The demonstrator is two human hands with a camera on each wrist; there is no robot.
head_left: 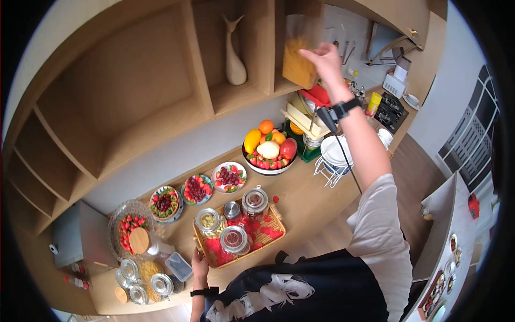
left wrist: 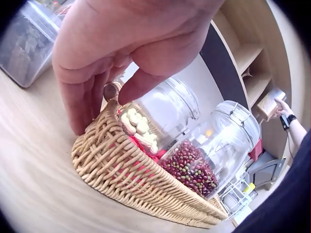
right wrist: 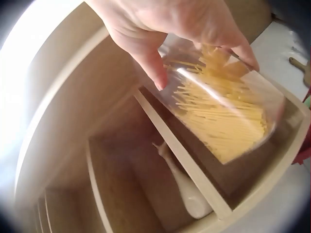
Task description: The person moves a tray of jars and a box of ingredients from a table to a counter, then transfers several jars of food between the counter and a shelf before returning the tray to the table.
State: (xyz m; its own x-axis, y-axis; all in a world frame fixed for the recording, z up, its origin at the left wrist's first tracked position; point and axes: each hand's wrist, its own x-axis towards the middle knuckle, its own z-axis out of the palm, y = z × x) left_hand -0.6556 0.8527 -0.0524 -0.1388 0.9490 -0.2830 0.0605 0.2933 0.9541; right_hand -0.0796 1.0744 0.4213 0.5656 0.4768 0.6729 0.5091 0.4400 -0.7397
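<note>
My right hand grips a clear container of dry spaghetti at the upper shelf's right-hand compartment. In the right wrist view, thumb and fingers span the spaghetti container, which is tilted. Low on the counter, my left hand holds the end handle of a wicker basket. The left wrist view shows its fingers curled around the handle by the woven wall. Clip-top glass jars stand in the basket on red petals, including one of dark red and green beans and one of pale nuts.
A pale vase occupies the neighbouring shelf compartment. Along the wall are a fruit bowl and plates of berries. A dish rack stands right of the fruit. Several jars and a clear lidded box sit left of the basket.
</note>
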